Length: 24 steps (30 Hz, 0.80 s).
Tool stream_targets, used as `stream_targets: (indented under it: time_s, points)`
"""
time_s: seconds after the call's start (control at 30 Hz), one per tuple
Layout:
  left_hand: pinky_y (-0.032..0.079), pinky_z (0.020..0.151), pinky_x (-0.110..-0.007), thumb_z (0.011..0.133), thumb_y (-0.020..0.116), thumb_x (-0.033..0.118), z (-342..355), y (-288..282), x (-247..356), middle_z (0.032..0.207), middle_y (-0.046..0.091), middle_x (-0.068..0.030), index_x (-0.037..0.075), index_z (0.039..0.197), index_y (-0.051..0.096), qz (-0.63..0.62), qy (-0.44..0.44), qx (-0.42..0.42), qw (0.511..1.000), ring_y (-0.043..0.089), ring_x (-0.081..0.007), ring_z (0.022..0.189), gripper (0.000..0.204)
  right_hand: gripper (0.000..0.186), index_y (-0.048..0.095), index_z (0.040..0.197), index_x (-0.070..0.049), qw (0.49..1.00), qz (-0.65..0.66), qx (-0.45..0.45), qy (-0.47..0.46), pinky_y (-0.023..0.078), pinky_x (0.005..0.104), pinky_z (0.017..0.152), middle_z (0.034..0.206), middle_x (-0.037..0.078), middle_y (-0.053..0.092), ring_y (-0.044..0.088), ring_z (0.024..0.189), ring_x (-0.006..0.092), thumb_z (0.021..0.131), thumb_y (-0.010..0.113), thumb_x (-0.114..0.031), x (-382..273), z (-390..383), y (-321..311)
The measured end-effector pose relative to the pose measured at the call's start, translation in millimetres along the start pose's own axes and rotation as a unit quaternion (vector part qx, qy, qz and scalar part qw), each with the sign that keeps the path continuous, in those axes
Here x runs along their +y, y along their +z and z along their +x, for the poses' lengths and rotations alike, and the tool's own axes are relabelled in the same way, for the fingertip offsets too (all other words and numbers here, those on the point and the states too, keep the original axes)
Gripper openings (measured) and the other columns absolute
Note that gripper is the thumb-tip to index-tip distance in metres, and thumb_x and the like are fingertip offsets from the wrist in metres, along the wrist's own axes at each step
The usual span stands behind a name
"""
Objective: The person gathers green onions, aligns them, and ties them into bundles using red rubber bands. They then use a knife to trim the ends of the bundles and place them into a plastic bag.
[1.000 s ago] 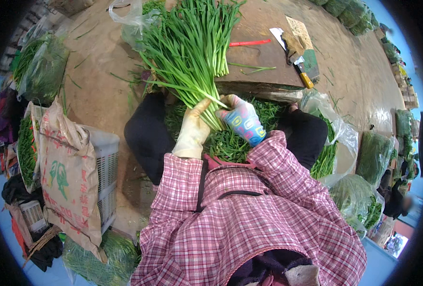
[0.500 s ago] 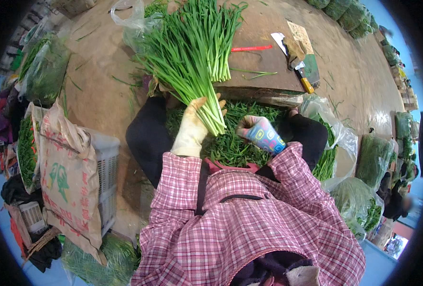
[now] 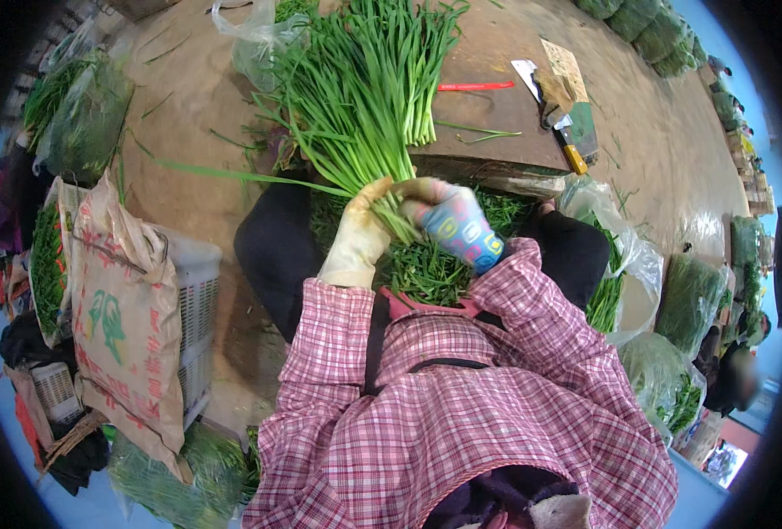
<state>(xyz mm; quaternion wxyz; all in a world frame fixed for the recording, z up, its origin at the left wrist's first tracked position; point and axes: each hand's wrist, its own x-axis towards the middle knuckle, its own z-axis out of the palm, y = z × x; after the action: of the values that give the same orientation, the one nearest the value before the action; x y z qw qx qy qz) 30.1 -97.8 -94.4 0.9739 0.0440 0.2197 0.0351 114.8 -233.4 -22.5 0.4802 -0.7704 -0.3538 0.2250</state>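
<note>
My left hand, in a cream glove, grips a bunch of long green chive-like stalks, pale ends downward. My right hand, in a patterned glove, is curled against those ends; its fingertips are blurred, so exactly what they pinch is unclear. Below both hands, between my legs, lies a heap of loose green leaves in a pink container. More stalks lie on a brown board ahead, beside a red strip and a yellow-handled knife.
A white crate with a paper sack stands at my left. Bagged greens lie back left and more plastic bags of greens at right. People sit along the far right edge.
My right hand was apart from the bunch half a second ago and is back at its lower ends, moving. One long leaf now sticks out leftward from the bunch.
</note>
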Motion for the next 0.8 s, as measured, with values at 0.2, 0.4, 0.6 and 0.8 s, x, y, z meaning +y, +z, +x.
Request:
stream_targets:
  time_s: [0.2,0.4,0.6,0.8]
  points:
    - [0.059,0.078,-0.050,0.092,0.052,0.015,-8.7,6.1,-2.3,0.108,0.068,-0.0221,-0.007,0.119,0.058,-0.003,0.066,-0.029,0.997,0.069,-0.0376,0.089,0.034,0.035,0.067,0.114,-0.013,0.959,-0.273,0.017,-0.069,0.055,0.0399,0.070,0.089,0.014,0.070,0.068,0.081,0.0340,0.079,0.072,-0.017,-22.8,4.4,-14.6]
    - [0.057,0.081,-0.051,0.091,0.053,0.011,-9.9,-2.5,-0.3,0.102,0.067,-0.0209,-0.001,0.109,0.059,-0.025,0.045,-0.037,0.998,0.067,-0.0374,0.089,0.022,0.033,0.068,0.106,-0.011,0.915,-0.340,0.003,-0.216,0.053,0.0418,0.062,0.078,0.013,0.065,0.066,0.073,0.0340,0.075,0.074,-0.020,-16.1,13.5,-7.7]
    - [0.054,0.089,-0.054,0.093,0.052,0.014,-15.8,22.8,-1.7,0.111,0.066,-0.0215,-0.004,0.116,0.057,-0.080,0.023,-0.030,0.996,0.066,-0.0373,0.098,0.029,0.015,0.066,0.092,0.000,0.964,0.211,-0.033,0.162,0.047,0.0261,0.053,0.071,0.003,0.065,0.057,0.060,0.0082,0.087,0.068,-0.014,4.2,22.8,-17.0]
    - [0.054,0.090,-0.045,0.098,0.056,0.028,-1.0,8.3,-8.8,0.121,0.064,-0.0181,-0.003,0.131,0.055,0.070,0.023,-0.078,0.994,0.066,-0.0296,0.102,0.045,0.017,0.064,0.091,-0.001,0.911,0.347,-0.135,0.177,0.047,0.0248,0.062,0.074,0.002,0.064,0.059,0.065,0.0106,0.090,0.065,-0.017,1.6,13.5,-30.6]
